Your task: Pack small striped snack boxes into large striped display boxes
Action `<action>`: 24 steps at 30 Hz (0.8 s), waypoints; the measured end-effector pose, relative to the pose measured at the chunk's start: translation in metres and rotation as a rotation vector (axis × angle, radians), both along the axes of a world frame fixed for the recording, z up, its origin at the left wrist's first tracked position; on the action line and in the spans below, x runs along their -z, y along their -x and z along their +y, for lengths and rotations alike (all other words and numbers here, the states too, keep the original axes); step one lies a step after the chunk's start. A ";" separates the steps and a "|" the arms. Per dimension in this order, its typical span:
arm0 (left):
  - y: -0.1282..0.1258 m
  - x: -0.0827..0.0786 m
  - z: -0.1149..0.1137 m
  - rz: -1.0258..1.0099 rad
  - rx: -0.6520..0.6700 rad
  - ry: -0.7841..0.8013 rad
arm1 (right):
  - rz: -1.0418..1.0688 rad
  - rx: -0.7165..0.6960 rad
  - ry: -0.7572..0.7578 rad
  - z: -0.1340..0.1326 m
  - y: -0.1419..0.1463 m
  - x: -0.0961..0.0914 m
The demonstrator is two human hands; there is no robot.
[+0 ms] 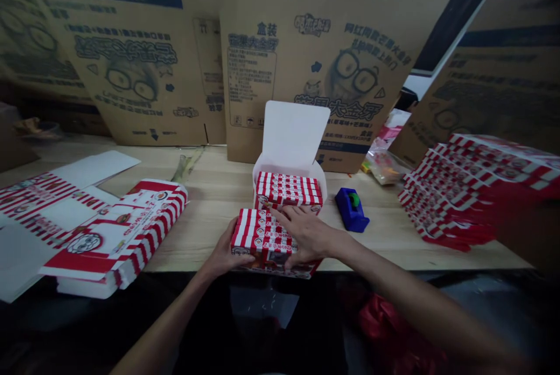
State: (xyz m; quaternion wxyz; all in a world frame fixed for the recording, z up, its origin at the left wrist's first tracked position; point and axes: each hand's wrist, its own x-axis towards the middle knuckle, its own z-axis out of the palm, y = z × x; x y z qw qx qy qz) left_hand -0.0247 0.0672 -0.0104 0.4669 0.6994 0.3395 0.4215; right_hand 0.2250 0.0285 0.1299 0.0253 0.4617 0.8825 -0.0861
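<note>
In the middle of the table stands an open carton with its white lid raised at the back. A row of small red-and-white boxes sits inside it. In front, nearer to me, is another row of small striped boxes. My left hand is closed on the left end of this front row. On its right end, my right hand has its fingers over the top and the thumb down the near side. The hands hide part of the row and of the carton's front.
Flat printed carton blanks lie stacked on the left. A blue tape dispenser stands right of the carton. Farther right is a large stack of small striped boxes. Big cardboard boxes line the back of the table.
</note>
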 end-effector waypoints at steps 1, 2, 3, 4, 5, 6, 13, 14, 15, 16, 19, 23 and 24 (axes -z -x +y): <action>0.000 0.000 -0.002 0.006 0.002 -0.002 | -0.034 0.012 0.002 0.003 0.006 0.002; 0.001 -0.001 -0.003 0.011 0.003 -0.006 | -0.047 0.024 0.007 0.004 0.009 0.004; 0.002 -0.002 -0.006 0.015 0.004 -0.013 | -0.042 0.035 0.012 0.004 0.011 0.005; 0.003 -0.004 -0.008 0.020 0.003 -0.024 | -0.025 0.043 0.015 0.002 0.012 0.006; 0.005 -0.005 -0.009 0.028 -0.003 -0.038 | -0.001 0.048 0.014 0.000 0.012 0.005; 0.007 -0.007 -0.010 0.040 -0.013 -0.055 | 0.024 0.052 0.009 -0.001 0.012 0.005; 0.010 0.008 0.002 0.049 -0.045 -0.023 | -0.025 0.011 0.054 0.016 0.016 0.010; 0.008 0.011 0.004 0.042 -0.045 -0.011 | -0.044 0.005 0.061 0.020 0.017 0.013; 0.007 0.012 0.004 0.038 -0.044 -0.002 | -0.052 -0.001 0.060 0.022 0.017 0.015; 0.007 0.011 0.003 0.037 -0.038 0.004 | -0.047 -0.006 0.053 0.023 0.018 0.016; 0.011 -0.006 -0.007 0.078 -0.008 0.002 | 0.033 0.026 0.061 0.014 0.010 0.011; 0.017 -0.059 -0.013 0.128 0.101 -0.079 | 0.240 0.151 0.112 -0.022 -0.035 -0.022; 0.011 -0.075 -0.008 0.119 0.098 -0.107 | 0.298 0.178 0.113 -0.031 -0.053 -0.035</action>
